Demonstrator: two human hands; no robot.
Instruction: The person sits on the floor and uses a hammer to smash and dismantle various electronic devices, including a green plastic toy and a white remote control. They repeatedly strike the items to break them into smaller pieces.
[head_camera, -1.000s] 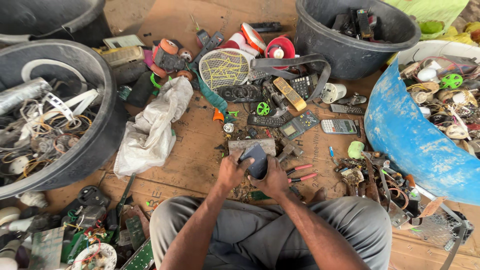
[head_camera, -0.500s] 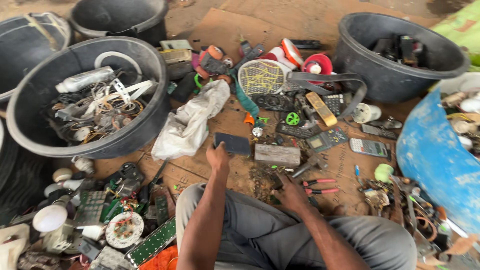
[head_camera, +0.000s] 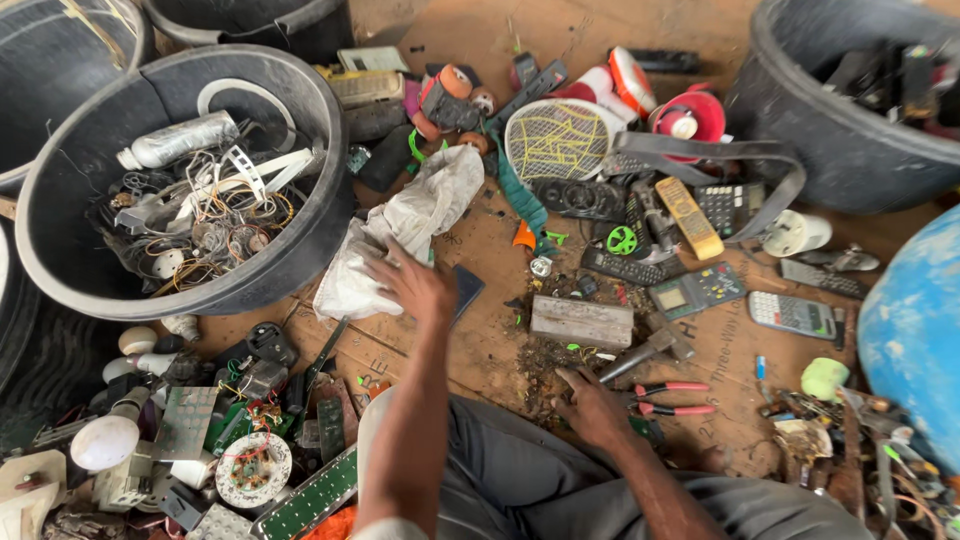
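My left hand (head_camera: 415, 285) reaches forward over the wooden floor, closed on a dark flat rectangular device (head_camera: 466, 291). Its fingers touch the lower end of a crumpled white plastic bag (head_camera: 410, 215). My right hand (head_camera: 590, 405) rests on the floor beside my knee, fingers spread in a patch of dark debris and holding nothing. A grey rectangular block (head_camera: 582, 322) lies just beyond it. To its right are a hammer (head_camera: 650, 350) and red-handled pliers (head_camera: 672, 397).
A large black tub (head_camera: 330, 215) of wires and white plastic parts stands at left, another black tub (head_camera: 850, 150) at top right, a blue drum (head_camera: 915, 330) at right. Calculators (head_camera: 697, 290), remotes and a mesh swatter (head_camera: 558, 140) lie ahead. Circuit boards (head_camera: 250, 470) and bulbs (head_camera: 105, 440) crowd the lower left.
My left hand has carried the dark device from my lap out and leftwards to the white bag. My right hand dropped to the floor by the debris. The view swung left.
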